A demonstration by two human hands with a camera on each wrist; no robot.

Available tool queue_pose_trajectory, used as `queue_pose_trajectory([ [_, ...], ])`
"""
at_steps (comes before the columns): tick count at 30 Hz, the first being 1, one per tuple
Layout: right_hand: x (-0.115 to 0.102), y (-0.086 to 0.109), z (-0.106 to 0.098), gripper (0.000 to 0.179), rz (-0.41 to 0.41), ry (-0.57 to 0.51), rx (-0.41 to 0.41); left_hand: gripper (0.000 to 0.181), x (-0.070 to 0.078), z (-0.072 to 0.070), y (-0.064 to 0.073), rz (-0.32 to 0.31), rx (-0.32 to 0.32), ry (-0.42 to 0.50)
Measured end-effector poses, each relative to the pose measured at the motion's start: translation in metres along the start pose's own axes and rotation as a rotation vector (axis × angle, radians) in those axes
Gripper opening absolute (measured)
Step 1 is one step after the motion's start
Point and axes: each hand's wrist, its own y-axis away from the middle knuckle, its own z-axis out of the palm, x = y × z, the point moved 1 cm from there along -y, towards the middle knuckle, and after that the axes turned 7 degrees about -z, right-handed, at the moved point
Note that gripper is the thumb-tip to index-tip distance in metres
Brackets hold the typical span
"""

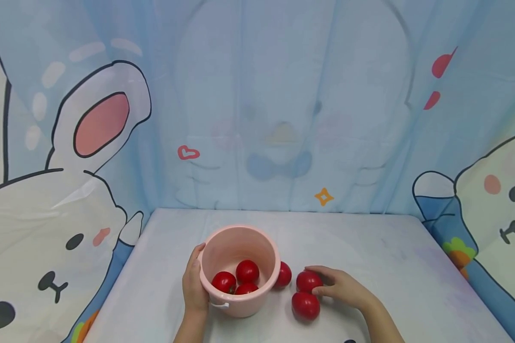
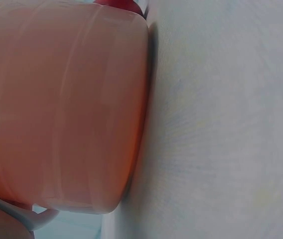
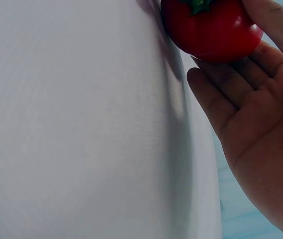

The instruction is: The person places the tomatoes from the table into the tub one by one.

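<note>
A pink bucket point(image 1: 240, 305) stands on the table with its mouth tipped toward me, and three red tomatoes point(image 1: 247, 271) lie inside it. My left hand point(image 1: 195, 288) holds the bucket's left side, fingertips up at the rim. In the left wrist view the bucket wall point(image 2: 67, 109) fills the left half, with a handle end point(image 2: 37, 218) low down. To the right, my right hand point(image 1: 342, 287) grips a tomato point(image 1: 307, 281) between thumb and fingers. The right wrist view shows this hand point(image 3: 261, 114) around the glossy tomato point(image 3: 216, 30) with its green stem.
Another tomato point(image 1: 305, 306) sits just in front of the gripped one. One more tomato point(image 1: 284, 275) lies against the bucket's right side, partly hidden by it. A light cloth covers the table point(image 1: 347, 238), and a blue cartoon curtain point(image 1: 283, 95) hangs behind.
</note>
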Motion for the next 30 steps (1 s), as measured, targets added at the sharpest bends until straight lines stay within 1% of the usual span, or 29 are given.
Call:
queue_pose_trajectory([
  [4,-0.001,0.0,0.0,0.081,-0.011,0.003,0.001,0.039,0.0,0.0,0.0,0.006,0.007,-0.019],
  [8,-0.002,0.001,0.0,0.079,-0.024,0.005,-0.001,0.039,-0.001,0.0,0.0,0.001,0.001,-0.014],
  [12,-0.001,0.001,-0.001,0.078,-0.035,0.036,0.009,0.039,-0.001,0.0,0.0,-0.004,-0.002,-0.008],
  [15,-0.001,0.0,-0.003,0.078,-0.039,0.06,0.018,0.04,-0.001,0.0,0.001,0.006,-0.002,-0.01],
  [19,-0.001,-0.001,-0.005,0.077,-0.05,0.065,0.019,0.041,-0.002,0.0,0.0,0.015,0.001,-0.008],
  [30,-0.006,-0.005,-0.013,0.079,-0.087,0.065,0.039,0.035,-0.001,0.001,0.0,-0.007,-0.009,0.017],
])
